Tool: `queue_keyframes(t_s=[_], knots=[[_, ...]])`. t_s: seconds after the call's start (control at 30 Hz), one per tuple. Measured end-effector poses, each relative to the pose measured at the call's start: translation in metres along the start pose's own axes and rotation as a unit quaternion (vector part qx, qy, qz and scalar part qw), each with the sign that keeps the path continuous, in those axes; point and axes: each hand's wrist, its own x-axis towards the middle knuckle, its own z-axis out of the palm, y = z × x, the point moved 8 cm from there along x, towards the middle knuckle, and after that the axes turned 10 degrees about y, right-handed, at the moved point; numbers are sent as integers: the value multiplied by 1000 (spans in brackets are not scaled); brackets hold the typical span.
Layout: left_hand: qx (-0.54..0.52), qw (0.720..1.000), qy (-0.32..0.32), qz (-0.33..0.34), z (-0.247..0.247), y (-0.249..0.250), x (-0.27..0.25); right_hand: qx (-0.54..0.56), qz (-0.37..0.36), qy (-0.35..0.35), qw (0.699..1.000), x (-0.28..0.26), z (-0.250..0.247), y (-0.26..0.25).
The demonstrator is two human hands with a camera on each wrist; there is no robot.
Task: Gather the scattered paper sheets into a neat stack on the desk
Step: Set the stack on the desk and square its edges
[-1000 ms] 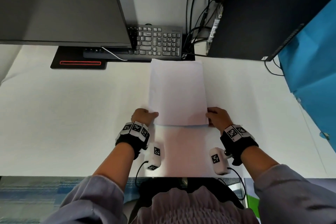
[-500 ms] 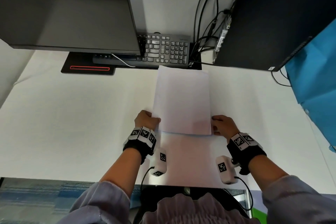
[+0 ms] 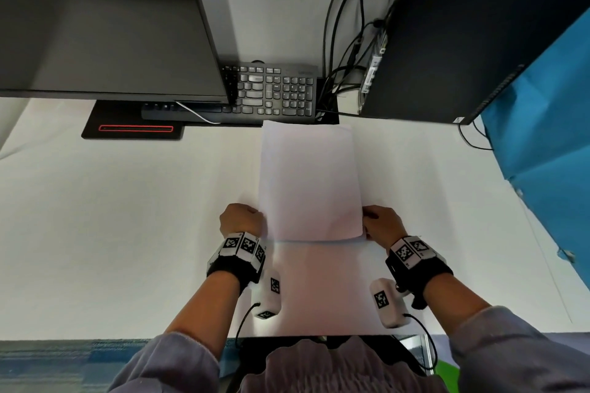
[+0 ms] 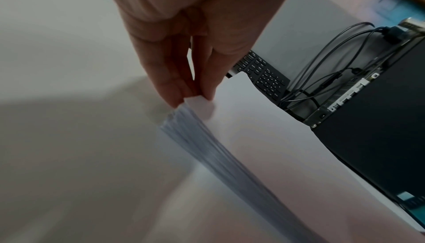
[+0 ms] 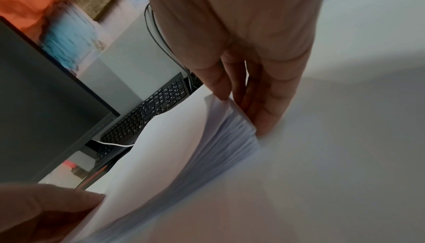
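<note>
A stack of white paper sheets [image 3: 308, 182] lies lengthwise on the white desk [image 3: 127, 217], its far edge by the keyboard. My left hand [image 3: 242, 218] pinches the stack's near left corner, thumb on top and fingers underneath [image 4: 193, 99]. My right hand [image 3: 381, 225] pinches the near right corner the same way [image 5: 243, 112]. The wrist views show the sheet edges [image 4: 207, 147] [image 5: 230, 138] fanned slightly and the near end held a little off the desk. The left hand's thumb [image 5: 46, 210] also shows in the right wrist view.
A black keyboard [image 3: 274, 92] sits just beyond the stack, half under a dark monitor [image 3: 95, 19] whose base [image 3: 134, 129] rests at the left. A black computer tower [image 3: 463, 41] with cables [image 3: 344, 41] stands back right. Blue cloth [image 3: 542, 137] hangs at the right.
The head view has tilted up a little. Both hands keep their hold on the stack's near corners, and the stack stays in about the same place.
</note>
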Motion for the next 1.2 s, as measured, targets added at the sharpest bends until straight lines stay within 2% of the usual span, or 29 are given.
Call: queue_keyframes(t_s=[0.13,0.2,0.3,0.6,0.77,0.87,0.93,0.97,1.07,1.2], knots=[[-10,1000,12,-2,0,0,-3,80,36,28,996,7,-1,7],[-13,1000,13,21,1,5,-6,96,26,4,995,-3,5,-12],[-7,999,16,30,0,8,-9,90,34,-33,995,-9,19,-21],[7,999,13,31,3,10,-4,126,28,-26,991,0,24,-12],[7,996,-6,86,7,24,-8,156,25,-7,987,5,17,-15],[-68,989,-58,119,13,32,-6,272,56,-18,961,12,15,-15],[-123,982,-88,115,14,34,-4,350,93,-44,931,9,13,-13],[-148,979,-92,106,14,32,-3,360,95,-53,927,7,11,-16],[-172,977,-93,88,16,33,-4,334,101,-45,936,9,8,-17],[-160,978,-98,97,21,35,-6,292,94,-47,951,4,16,-21]])
